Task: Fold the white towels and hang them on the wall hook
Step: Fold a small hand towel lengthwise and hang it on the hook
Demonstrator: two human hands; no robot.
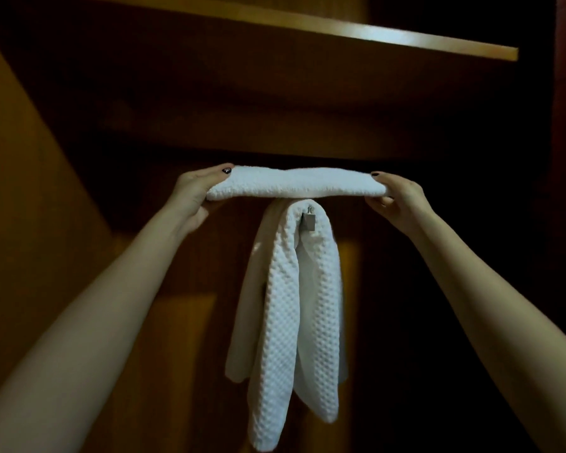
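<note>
Folded towel (296,184) hovered at twelve o'clock of the wall hook (308,220) — left hand (190,196) and right hand (397,199) each pinched an end; hanging it likely needed its middle lowered there.

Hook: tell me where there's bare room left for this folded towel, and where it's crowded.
Bare: the tip of the hook, poking out in front of the hanging towel, and the wall either side of that towel. Crowded: the hook's base, wrapped by it, just under the folded towel held by the left hand and right hand.
</note>
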